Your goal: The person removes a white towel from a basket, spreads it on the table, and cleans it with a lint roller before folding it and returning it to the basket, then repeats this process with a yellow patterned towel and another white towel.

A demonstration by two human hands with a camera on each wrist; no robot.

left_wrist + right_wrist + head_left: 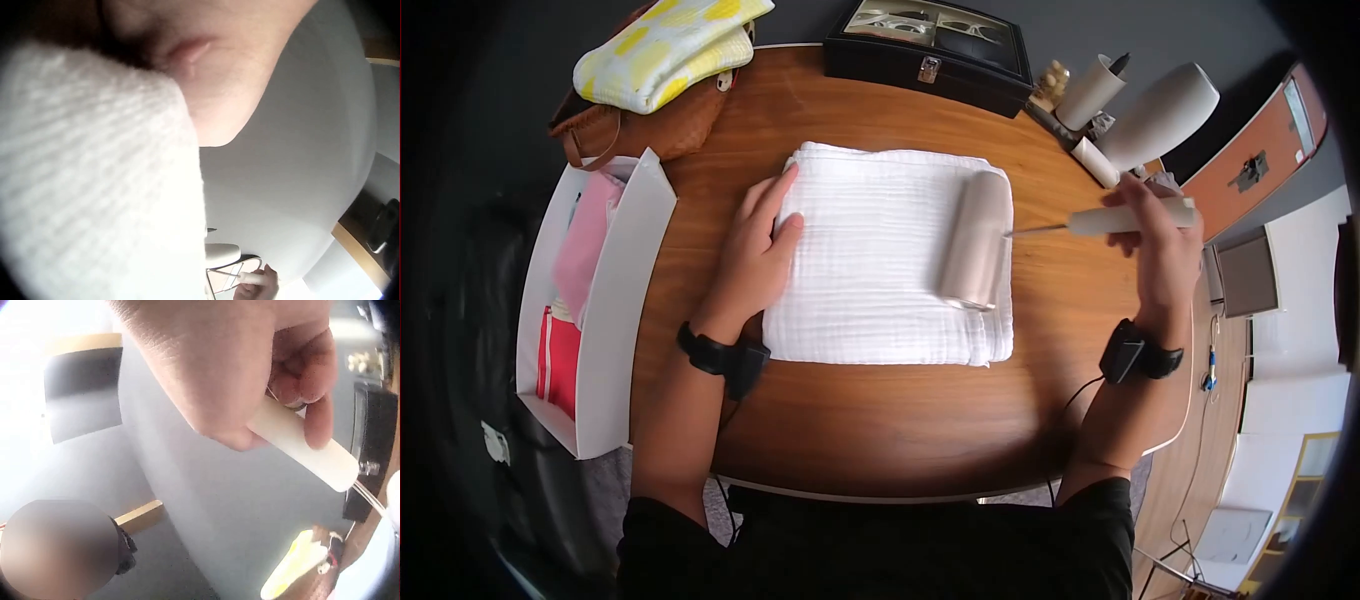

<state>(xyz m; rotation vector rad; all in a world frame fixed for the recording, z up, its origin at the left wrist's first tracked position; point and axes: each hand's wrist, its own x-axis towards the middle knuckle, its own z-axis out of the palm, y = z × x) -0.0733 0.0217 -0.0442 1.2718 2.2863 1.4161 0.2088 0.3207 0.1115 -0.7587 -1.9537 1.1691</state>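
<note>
A folded white gauze cloth (870,250) lies flat on the wooden table. My left hand (762,245) rests along its left edge, fingers extended and thumb tip at the cloth's border. In the left wrist view the cloth (100,175) fills the lower left, right beside the hand (231,69). With my right hand (1165,240) I grip the white handle of a lint roller (977,240), whose pale cylinder lies over the cloth's right side. The right wrist view shows the fingers curled round the handle (306,447); most of the roller is out of that frame.
A white box (615,300) with pink and red fabric stands at the left. Behind it is a brown bag (660,130) topped by a yellow-and-white cloth (665,50). A black glasses case (925,75) sits at the back, a white vase (1165,115) at the back right.
</note>
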